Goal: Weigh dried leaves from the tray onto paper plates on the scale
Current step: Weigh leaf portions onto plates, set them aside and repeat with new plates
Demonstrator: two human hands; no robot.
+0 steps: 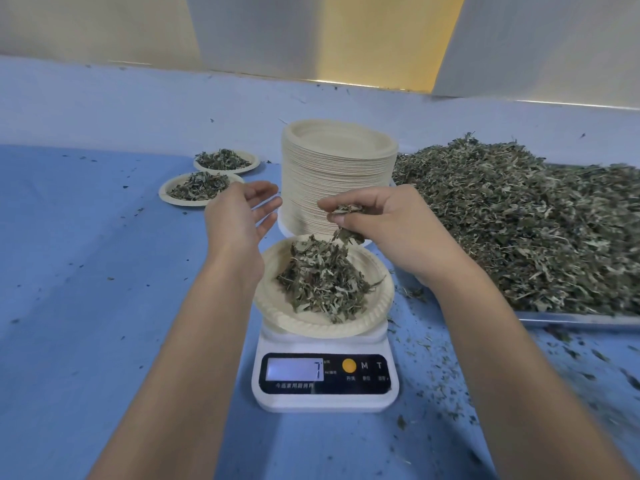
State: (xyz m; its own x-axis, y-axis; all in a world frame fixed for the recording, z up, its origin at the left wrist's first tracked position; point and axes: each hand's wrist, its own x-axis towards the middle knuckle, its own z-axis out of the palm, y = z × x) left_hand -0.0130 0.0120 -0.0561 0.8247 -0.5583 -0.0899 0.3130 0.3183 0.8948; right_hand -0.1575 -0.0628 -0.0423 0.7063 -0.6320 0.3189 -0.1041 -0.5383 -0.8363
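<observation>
Blue tablecloth (104,271) is carrying the scale (325,379) — right hand (391,233) is pinching dried leaves (346,210) straight above its paper plate (311,323), left hand (239,216) hovering open.

Right hand (388,223) above paper plate (277,306), pinching clump of dried leaves (346,211), bits dangling toward pile (322,278) on plate. Plate sits on white scale (325,382); display (294,369) reads 7. Left hand (242,216) beside plate, fingers straight, palm turned inward, holding nothing. Tall stack of plates (337,174) just behind. Metal tray (571,320) at right, heaped with leaves. Two filled plates (201,190) at far left on blue cloth (86,271), crumbs scattered.
</observation>
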